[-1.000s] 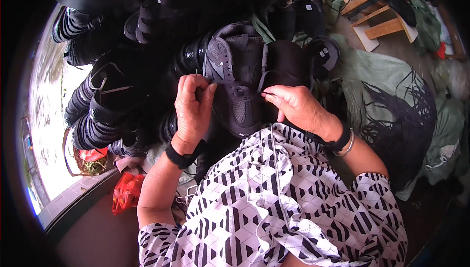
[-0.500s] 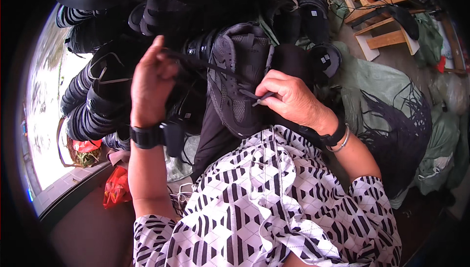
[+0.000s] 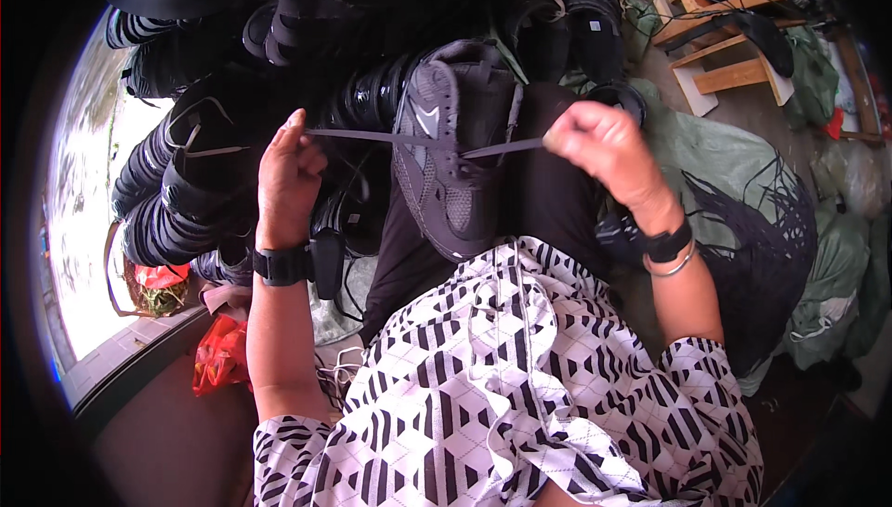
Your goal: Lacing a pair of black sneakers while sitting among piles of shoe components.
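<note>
A dark grey and black sneaker [image 3: 429, 177] rests on my lap, its toe pointing toward me. A dark flat shoelace [image 3: 381, 137] comes out of its eyelets and stretches to both sides. My left hand [image 3: 290, 172], left of the shoe, is closed on one length of the lace. To the right of the shoe, my right hand [image 3: 604, 154] pinches the other length. Both lengths look taut, nearly level across the shoe. The lower eyelets are laced, while the tongue and collar stand spread at the far end.
Stacks of black shoes [image 3: 153, 223] lie at the left and far side. On the right, a bundle of dark laces [image 3: 753, 237] lies over a pale green sack [image 3: 688, 154]. A wooden stool [image 3: 734, 70] stands far right. Red plastic bags [image 3: 221, 354] lie at left.
My right hand has moved right and slightly up from the shoe, drawing out its lace length. My left hand has come slightly lower, and the lace now stretches straight between both hands.
</note>
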A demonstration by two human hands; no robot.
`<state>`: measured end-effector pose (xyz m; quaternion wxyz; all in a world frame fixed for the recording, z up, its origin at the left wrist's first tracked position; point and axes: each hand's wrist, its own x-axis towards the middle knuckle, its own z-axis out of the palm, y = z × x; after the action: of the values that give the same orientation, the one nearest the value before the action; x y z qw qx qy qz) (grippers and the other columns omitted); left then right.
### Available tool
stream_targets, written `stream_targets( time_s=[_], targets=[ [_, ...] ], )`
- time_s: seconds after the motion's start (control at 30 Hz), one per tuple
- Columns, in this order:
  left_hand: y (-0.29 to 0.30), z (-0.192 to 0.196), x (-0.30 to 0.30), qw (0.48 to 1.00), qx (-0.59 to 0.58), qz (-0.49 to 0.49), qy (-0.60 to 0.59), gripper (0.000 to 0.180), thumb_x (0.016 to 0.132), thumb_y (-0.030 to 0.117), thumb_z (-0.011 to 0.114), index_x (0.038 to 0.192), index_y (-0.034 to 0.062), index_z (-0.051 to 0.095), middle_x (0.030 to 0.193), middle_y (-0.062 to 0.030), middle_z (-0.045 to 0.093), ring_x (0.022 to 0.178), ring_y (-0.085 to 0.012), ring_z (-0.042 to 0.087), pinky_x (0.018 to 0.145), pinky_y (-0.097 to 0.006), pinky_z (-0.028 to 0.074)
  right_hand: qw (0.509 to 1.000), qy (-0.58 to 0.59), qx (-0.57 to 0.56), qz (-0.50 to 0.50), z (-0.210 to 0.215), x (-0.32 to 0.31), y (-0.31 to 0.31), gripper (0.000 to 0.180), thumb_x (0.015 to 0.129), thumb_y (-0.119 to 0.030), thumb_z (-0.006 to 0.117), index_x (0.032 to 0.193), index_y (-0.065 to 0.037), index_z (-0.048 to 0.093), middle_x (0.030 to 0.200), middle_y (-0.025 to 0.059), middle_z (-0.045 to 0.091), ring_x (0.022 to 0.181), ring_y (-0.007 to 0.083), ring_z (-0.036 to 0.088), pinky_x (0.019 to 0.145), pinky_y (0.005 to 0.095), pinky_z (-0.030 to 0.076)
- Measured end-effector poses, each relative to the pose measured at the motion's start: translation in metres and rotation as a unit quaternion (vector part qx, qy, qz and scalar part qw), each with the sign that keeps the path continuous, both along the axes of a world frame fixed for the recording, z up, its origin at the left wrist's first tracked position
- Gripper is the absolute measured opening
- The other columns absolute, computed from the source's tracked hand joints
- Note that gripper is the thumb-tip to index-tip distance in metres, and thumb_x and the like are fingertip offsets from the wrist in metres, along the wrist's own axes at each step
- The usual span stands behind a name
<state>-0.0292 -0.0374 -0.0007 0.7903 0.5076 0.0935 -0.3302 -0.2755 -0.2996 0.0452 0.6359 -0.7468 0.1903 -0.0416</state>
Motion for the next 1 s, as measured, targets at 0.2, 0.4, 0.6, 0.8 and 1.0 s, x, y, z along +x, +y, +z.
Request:
stream_targets(
  time_s=[0.2, 0.4, 0.6, 0.8, 1.0],
  targets=[
    [-0.018, 0.019, -0.042, 0.763, 0.252, -0.039, -0.594, 0.011, 0.085, 0.003, 0.062, 0.096, 0.0027, 0.067, 0.083, -0.0043, 0.062, 0.074, -0.012, 0.059, 0.072, -0.023, 0.045, 0.988, 0.066, 0.137, 0.02, 0.008, 0.01, 0.005, 0.014, 0.088, -0.016, 0.06, 0.09, -0.002, 0.059, 0.067, 0.0055, 0.062, 0.039, -0.0009, 0.034, 0.036, 0.0159, 0.024],
    [-0.048, 0.047, -0.08, 0.536, 0.183, -0.267, -0.78, 0.021, 0.068, 0.009, 0.073, 0.088, 0.0119, 0.068, 0.075, 0.0004, 0.057, 0.067, -0.018, 0.058, 0.057, -0.03, 0.051, 0.97, -0.018, 0.242, -0.021, 0.009, 0.029, 0.005, 0.013, 0.088, -0.016, 0.06, 0.092, -0.003, 0.057, 0.071, 0.0053, 0.062, 0.04, -0.0008, 0.033, 0.037, 0.0143, 0.024],
    [-0.064, 0.057, -0.068, 0.491, 0.236, -0.416, -0.728, 0.013, 0.074, 0.009, 0.07, 0.086, 0.0081, 0.065, 0.077, -0.0037, 0.058, 0.074, -0.0226, 0.062, 0.06, -0.032, 0.052, 0.969, -0.068, 0.236, -0.034, 0.006, 0.044, 0.005, 0.015, 0.086, -0.01, 0.06, 0.098, -0.001, 0.06, 0.077, 0.0065, 0.065, 0.046, 0.0005, 0.038, 0.042, 0.0141, 0.029],
    [-0.054, 0.063, -0.064, 0.569, 0.198, -0.479, -0.638, 0.014, 0.075, 0.003, 0.067, 0.088, 0.005, 0.064, 0.08, -0.0068, 0.058, 0.076, -0.0277, 0.063, 0.065, -0.032, 0.052, 0.983, 0.016, 0.184, 0.024, -0.008, 0.026, 0.006, 0.025, 0.087, -0.012, 0.059, 0.108, 0.0, 0.057, 0.078, 0.0047, 0.062, 0.047, -0.001, 0.037, 0.043, 0.0135, 0.028],
    [-0.047, 0.034, -0.061, 0.653, 0.158, -0.387, -0.631, 0.016, 0.072, -0.005, 0.069, 0.084, 0.0044, 0.064, 0.081, -0.0061, 0.059, 0.075, -0.0215, 0.063, 0.064, -0.029, 0.051, 0.947, 0.0, 0.321, 0.014, -0.005, 0.031, -0.003, 0.021, 0.088, -0.013, 0.058, 0.106, -0.001, 0.058, 0.075, 0.0046, 0.062, 0.042, -0.0007, 0.036, 0.039, 0.0139, 0.025]
  ],
)
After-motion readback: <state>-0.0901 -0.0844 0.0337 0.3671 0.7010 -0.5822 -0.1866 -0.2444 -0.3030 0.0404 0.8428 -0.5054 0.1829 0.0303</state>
